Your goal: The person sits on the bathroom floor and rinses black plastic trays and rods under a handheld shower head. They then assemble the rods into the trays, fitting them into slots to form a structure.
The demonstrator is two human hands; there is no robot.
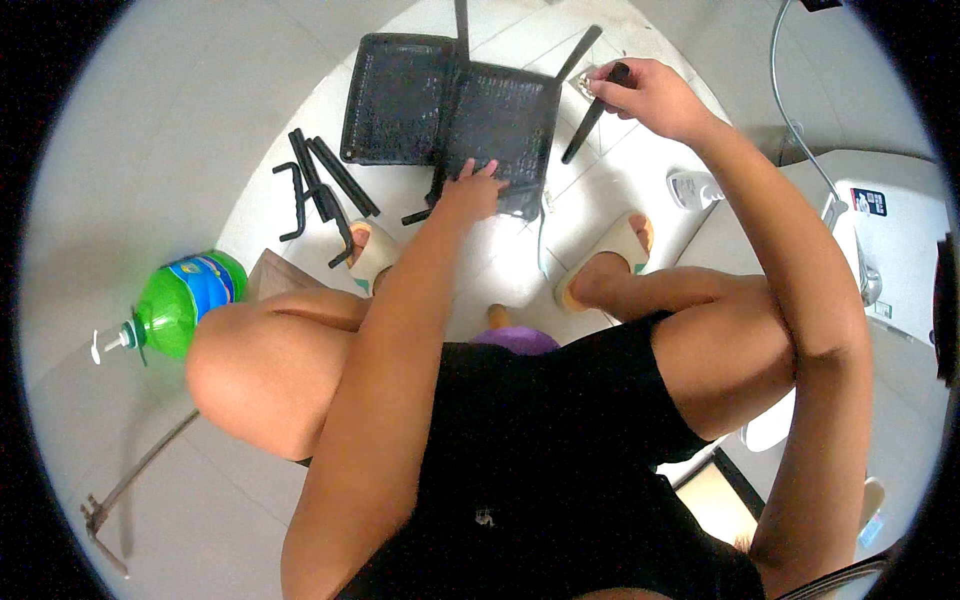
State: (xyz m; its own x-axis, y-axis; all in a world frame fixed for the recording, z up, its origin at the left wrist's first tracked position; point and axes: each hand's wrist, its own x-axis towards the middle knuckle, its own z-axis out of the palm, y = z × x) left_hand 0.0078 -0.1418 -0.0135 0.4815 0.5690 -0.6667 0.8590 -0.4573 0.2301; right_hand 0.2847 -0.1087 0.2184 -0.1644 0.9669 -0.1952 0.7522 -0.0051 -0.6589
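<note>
A black tube [597, 115] is gripped near its upper end by my right hand [640, 95], held just right of the trays. My left hand [475, 190] lies with fingers spread on the near part of a black mesh tray [500, 120]; its palm underside is hidden. A second black tray [398, 100] lies against its left side. Two black posts, one upright [462, 30] and one slanting [580, 52], rise at the far edge of the trays. Left of them, straight black tubes [345, 177] and bent black pieces [292, 202] lie loose on the floor.
White floor tiles [490, 265] spread under everything. A large green pump bottle [185, 300] stands by my left knee. A white bottle [690, 190] sits by the right wall, near a white fixture [890, 225] and a hanging grey hose [775, 60]. Something purple [515, 340] shows beneath me.
</note>
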